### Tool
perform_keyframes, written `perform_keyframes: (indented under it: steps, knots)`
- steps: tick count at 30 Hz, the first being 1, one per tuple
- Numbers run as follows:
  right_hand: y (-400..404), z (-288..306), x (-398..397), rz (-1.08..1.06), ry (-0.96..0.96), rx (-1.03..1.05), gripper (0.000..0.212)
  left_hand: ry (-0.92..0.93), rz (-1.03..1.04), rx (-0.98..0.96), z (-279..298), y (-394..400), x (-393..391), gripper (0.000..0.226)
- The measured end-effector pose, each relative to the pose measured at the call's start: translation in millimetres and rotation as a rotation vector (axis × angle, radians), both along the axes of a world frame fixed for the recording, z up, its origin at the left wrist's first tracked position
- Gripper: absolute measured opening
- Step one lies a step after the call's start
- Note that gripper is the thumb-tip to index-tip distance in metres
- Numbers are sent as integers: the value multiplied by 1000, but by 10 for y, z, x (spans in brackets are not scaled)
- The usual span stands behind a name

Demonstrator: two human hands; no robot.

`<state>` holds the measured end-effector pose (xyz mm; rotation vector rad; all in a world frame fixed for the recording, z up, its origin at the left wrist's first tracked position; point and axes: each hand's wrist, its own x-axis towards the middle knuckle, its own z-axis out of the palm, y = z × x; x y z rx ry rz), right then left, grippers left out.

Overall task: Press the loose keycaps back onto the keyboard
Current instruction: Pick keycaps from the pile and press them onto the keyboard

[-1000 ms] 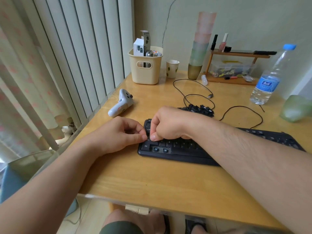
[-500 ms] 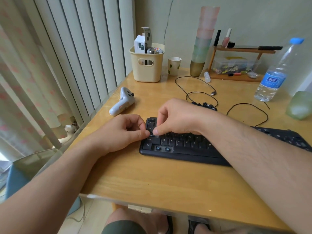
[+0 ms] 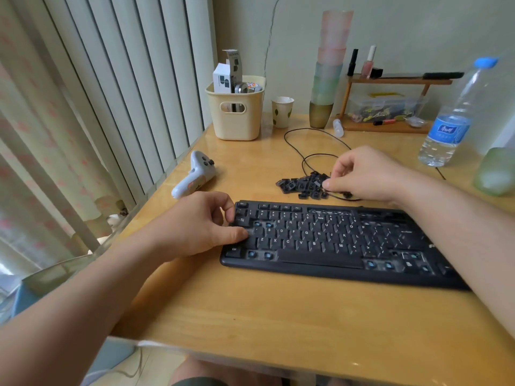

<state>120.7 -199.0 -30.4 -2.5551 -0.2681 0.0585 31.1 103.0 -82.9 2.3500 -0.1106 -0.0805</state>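
While the left hand (image 3: 200, 227) rests curled on the keyboard (image 3: 334, 240), the right hand (image 3: 362, 174) pinches at the keycap pile (image 3: 302, 185) — next, seating one over a bare switch.

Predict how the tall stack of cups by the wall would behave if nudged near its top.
The cup stack would probably tip, since it rises tall over one narrow base cup. It looks like light, translucent plastic, so a slight push may be enough. If it fell, the cups would likely separate and roll across the table, perhaps toward the keycaps.
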Motion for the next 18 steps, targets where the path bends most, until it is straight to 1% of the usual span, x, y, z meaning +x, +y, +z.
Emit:
perform_keyframes:
  steps: [2, 4, 6, 8, 9, 12, 13, 15, 18]
  knots:
    - [-81, -14, 27, -11, -18, -14, 20, -13, 23, 54, 114, -37, 86, 27]
    - [-110, -36, 25, -8, -27, -26, 17, -94, 30, 71, 222, -98, 221, 23]
    - [-124, -88, 8, -12, -44, 7, 15, -200, 29, 138, 293, -214, 394, 16]
    - [-147, -147, -36, -35, -82, 73, 14, -257, 16, 219, 320, -348, 607, 3]
    - [-151, -170, -55, -41, -101, 88, 14, -248, -19, 260, 333, -413, 726, 7]
    - [-138, -224, -157, -22, -110, 59, 16, -136, -185, 387, 335, -565, 1020, 33]
    - [-143, -236, -177, -15, -108, 66, 16, -113, -216, 412, 333, -609, 1106, 38]
    - [-155, -247, -191, -9, -113, 60, 16, -110, -220, 424, 303, -657, 1242, 40]
    - [-182, -245, -161, -18, -121, 59, 16, -134, -197, 426, 238, -682, 1318, 36]
